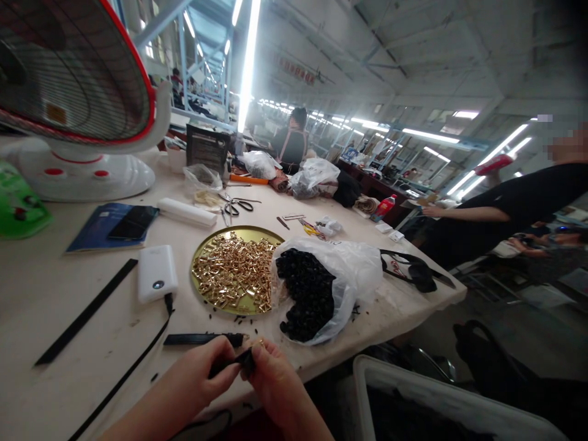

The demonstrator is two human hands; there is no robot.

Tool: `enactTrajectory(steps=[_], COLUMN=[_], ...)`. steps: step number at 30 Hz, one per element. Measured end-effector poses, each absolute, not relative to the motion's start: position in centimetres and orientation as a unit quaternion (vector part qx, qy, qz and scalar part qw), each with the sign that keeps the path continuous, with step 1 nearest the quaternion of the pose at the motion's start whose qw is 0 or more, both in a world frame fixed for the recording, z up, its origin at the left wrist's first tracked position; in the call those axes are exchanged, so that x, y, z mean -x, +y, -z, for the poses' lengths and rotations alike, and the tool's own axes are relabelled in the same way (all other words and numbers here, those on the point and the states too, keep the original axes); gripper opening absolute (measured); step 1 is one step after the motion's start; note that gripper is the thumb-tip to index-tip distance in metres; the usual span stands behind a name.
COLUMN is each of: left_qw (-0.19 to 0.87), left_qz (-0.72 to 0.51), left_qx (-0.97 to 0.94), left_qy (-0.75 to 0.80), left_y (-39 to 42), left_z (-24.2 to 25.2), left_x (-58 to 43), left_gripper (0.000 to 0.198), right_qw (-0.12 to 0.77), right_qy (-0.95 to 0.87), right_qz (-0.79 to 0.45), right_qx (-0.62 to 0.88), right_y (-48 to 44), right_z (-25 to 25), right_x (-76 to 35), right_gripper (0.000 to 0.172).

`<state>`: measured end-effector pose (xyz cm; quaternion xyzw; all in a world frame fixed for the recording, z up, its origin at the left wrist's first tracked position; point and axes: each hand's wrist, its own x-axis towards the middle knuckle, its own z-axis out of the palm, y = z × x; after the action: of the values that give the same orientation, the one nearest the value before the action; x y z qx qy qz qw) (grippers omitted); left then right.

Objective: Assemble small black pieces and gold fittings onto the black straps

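Observation:
My left hand (202, 373) and my right hand (271, 380) meet at the table's near edge, both pinching a thin black strap (232, 362) between the fingertips. A second black strap (202, 339) lies flat on the table just beyond my hands. Past it sits a round gold tray (250, 234) heaped with small gold metal pieces (234, 272). To its right an open clear plastic bag (353, 269) spills small black parts (307, 294).
A white power bank (156, 272) with a black cable, a long black strip (87, 312), a blue book with a phone (133, 222), scissors (236, 205) and a white fan (78, 110) stand on the table. A person in black (505, 208) stands at right. A white bin (441, 398) sits below.

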<state>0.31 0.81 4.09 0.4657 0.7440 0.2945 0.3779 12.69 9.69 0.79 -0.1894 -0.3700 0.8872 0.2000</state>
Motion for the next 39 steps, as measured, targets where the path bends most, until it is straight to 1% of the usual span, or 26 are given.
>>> enactTrajectory(steps=[2, 4, 6, 8, 10, 14, 17, 20, 22, 27, 29, 33, 35, 39], left_qw=[0.423, 0.456, 0.448, 0.415, 0.395, 0.408, 0.436, 0.492, 0.525, 0.560, 0.562, 0.541, 0.534, 0.552], left_qz=[-0.318, -0.335, -0.339, -0.337, -0.336, -0.341, -0.343, -0.368, -0.384, -0.384, -0.382, -0.377, -0.378, -0.387], left_qx=[-0.449, -0.435, -0.443, -0.462, -0.465, -0.445, -0.423, -0.389, -0.367, -0.347, -0.345, -0.368, -0.378, -0.369], left_qy=[0.720, 0.701, 0.699, 0.707, 0.717, 0.721, 0.716, 0.687, 0.665, 0.647, 0.648, 0.656, 0.655, 0.640], left_y=[0.7, 0.5, 0.2, 0.1, 0.0, 0.0, -0.1, 0.0, 0.1, 0.3, 0.2, 0.0, -0.2, -0.2], left_z=[-4.0, -3.9, -4.1, -4.4, -4.7, -4.7, -4.2, -3.9, -3.9, -4.3, -4.3, -3.9, -3.6, -3.0], left_x=[-0.2, 0.0, 0.1, 0.1, 0.0, -0.1, -0.1, -0.1, -0.1, -0.4, -0.5, -0.3, -0.2, 0.0], left_gripper=[0.023, 0.025, 0.023, 0.020, 0.017, 0.013, 0.013, 0.022, 0.028, 0.033, 0.035, 0.041, 0.041, 0.043], right_qw=[0.232, 0.241, 0.238, 0.235, 0.230, 0.217, 0.239, 0.260, 0.236, 0.130, 0.135, 0.195, 0.192, 0.192], right_qy=[-0.437, -0.504, -0.537, -0.544, -0.526, -0.475, -0.516, -0.556, -0.570, -0.585, -0.614, -0.734, -0.761, -0.784], right_qz=[-0.841, -0.789, -0.760, -0.754, -0.769, -0.809, -0.766, -0.726, -0.729, -0.750, -0.721, -0.578, -0.547, -0.518], right_qx=[0.221, 0.255, 0.277, 0.285, 0.280, 0.269, 0.299, 0.311, 0.296, 0.280, 0.292, 0.298, 0.292, 0.284], right_y=[9.7, 9.7, 9.6, 9.4, 9.3, 9.2, 9.4, 9.7, 9.9, 10.0, 10.0, 9.8, 9.8, 9.9], right_z=[-0.9, -1.0, -1.0, -0.8, -0.5, 0.5, 0.9, 0.6, 0.2, -0.5, -0.5, -0.3, -0.3, -0.4], right_x=[-12.5, -12.4, -12.4, -12.4, -12.4, -12.3, -12.2, -12.3, -12.6, -13.4, -13.5, -13.5, -13.6, -13.8], right_gripper=[0.035, 0.039, 0.045, 0.047, 0.043, 0.035, 0.038, 0.036, 0.036, 0.028, 0.023, 0.007, 0.005, 0.007])
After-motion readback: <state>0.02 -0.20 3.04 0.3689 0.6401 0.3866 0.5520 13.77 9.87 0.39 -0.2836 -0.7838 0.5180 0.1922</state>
